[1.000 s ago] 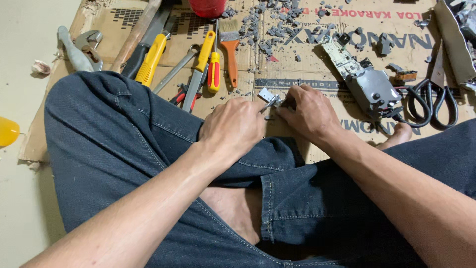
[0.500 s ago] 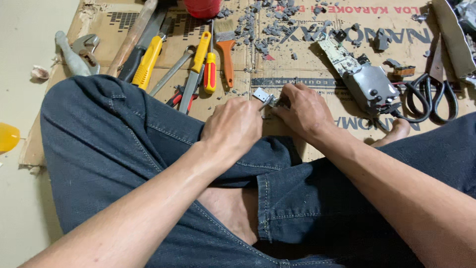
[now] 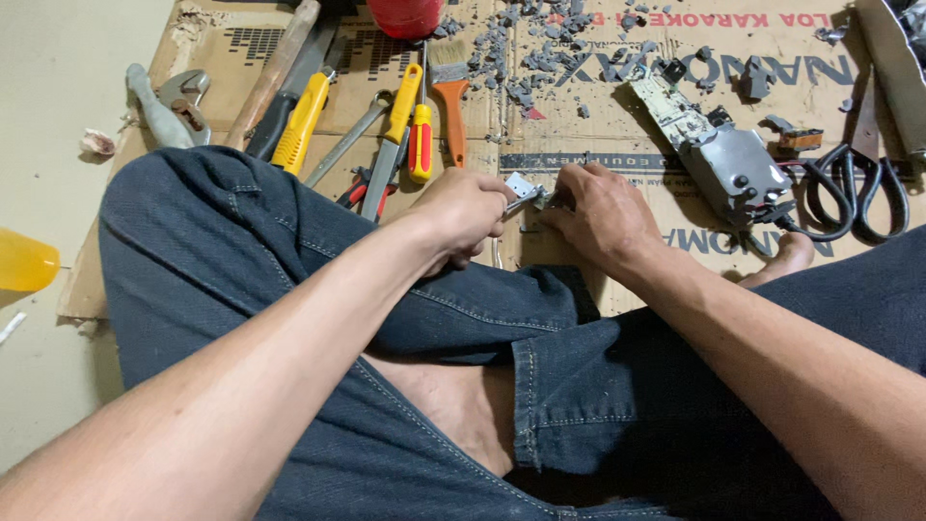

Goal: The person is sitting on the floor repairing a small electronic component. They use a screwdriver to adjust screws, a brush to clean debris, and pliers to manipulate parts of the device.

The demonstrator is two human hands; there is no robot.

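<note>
Sitting: a person in dark blue jeans, cross-legged on a flattened brown cardboard sheet (image 3: 617,275), both forearms reaching forward.
Left hand (image 3: 461,214): clenched around a slim metal tool whose tip pokes out toward the right; its handle is hidden in the fist.
Right hand (image 3: 600,210): fingers pinched on a small silver-grey metal part (image 3: 524,186), pressing it against the cardboard.
Task item location: the metal part lies between the two hands, just in front of the knees, the tool tip touching it.
Left of hands: yellow-handled screwdriver (image 3: 395,130), red-and-yellow short screwdriver (image 3: 421,145), orange-handled paintbrush (image 3: 450,96), grey adjustable wrench (image 3: 164,104).
Right of hands: grey metal housing with attached circuit board (image 3: 719,150), black-handled scissors (image 3: 858,183).
Far edge: scattered grey debris chips (image 3: 540,48).
</note>
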